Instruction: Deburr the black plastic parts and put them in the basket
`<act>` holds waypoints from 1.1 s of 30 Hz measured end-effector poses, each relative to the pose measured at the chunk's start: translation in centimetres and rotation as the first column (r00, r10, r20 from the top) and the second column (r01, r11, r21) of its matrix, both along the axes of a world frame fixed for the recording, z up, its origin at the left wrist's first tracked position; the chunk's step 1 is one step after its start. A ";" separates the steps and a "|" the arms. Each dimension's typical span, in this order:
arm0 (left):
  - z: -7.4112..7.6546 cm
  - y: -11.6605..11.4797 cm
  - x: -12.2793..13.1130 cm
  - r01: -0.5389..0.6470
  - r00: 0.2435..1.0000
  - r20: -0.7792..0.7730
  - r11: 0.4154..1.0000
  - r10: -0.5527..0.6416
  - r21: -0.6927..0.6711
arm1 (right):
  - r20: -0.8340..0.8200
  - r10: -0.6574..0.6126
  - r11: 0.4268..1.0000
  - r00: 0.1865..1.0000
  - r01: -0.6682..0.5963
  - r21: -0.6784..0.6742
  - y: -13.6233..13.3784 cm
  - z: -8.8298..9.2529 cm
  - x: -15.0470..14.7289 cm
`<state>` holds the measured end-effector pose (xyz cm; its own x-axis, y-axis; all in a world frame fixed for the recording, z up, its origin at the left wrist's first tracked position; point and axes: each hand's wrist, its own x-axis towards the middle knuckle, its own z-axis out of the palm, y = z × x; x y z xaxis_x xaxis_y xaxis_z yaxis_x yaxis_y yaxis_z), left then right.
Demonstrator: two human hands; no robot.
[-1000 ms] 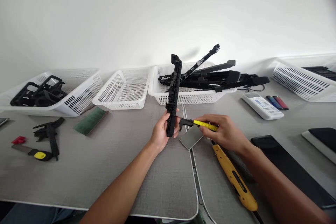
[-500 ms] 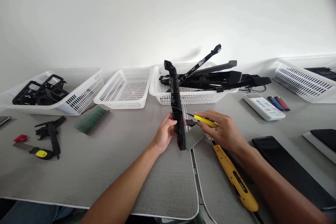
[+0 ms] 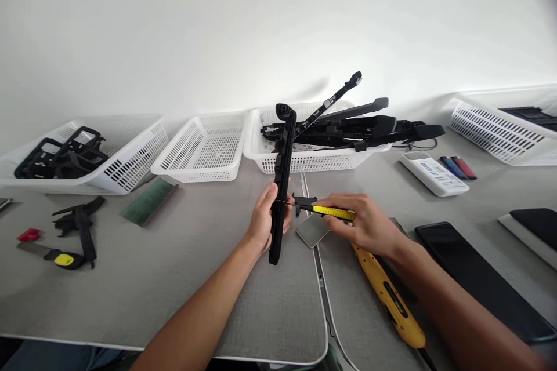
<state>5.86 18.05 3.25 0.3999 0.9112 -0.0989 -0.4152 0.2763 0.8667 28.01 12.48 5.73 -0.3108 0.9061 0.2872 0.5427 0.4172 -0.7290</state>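
Observation:
My left hand (image 3: 261,221) is closed around a long black plastic trim piece (image 3: 284,165), held nearly upright above the table. Its upper end is hooked, and a groove runs along the side facing me. In my right hand (image 3: 363,223) is a slim yellow-handled craft knife (image 3: 333,212), pinched near its front and pointing left. The knife's thin tip meets the trim piece beside my left fingers; whether it cuts in, I cannot tell. Behind the knife tip a small black caliper-like tool (image 3: 303,204) and a grey plate (image 3: 314,231) lie on the table, partly covered.
Behind my hands, a white basket (image 3: 313,162) holds several long black parts. Other white baskets stand left (image 3: 198,175) and right (image 3: 483,130). A yellow corded tool (image 3: 389,295) lies below my right forearm, near a black phone-like slab (image 3: 478,278). A yellow-black knife (image 3: 65,259) lies left.
The trim piece has turned in my left hand, now showing its grooved side, and its lower end has shifted left. My right hand has brought the knife tip leftward onto it.

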 end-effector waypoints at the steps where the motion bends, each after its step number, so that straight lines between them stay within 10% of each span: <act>1: -0.1 0.0 0.0 0.001 1.000 -0.001 1.000 -0.001 0.006 | 0.005 0.004 1.000 1.000 -0.004 -0.002 0.0 0.2 0.0; 21: -0.9 0.1 0.3 0.054 0.997 0.047 0.996 -0.058 0.074 | 0.027 -0.224 0.972 0.974 0.222 0.077 0.1 -0.1 0.4; 28: -0.4 -0.1 0.1 0.128 0.989 0.070 0.992 -0.127 -0.016 | 0.058 0.008 1.000 0.998 -0.007 -0.020 0.2 -0.4 0.1; 33: -0.5 0.0 0.2 0.129 0.988 0.084 0.992 -0.128 -0.007 | 0.061 -0.154 0.988 0.986 0.153 0.023 0.2 -0.2 0.3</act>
<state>6.05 18.01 2.78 0.5209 0.8507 -0.0708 -0.4465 0.3422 0.8267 28.33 12.67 5.56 -0.1862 0.9392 0.2885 0.6454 0.3384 -0.6848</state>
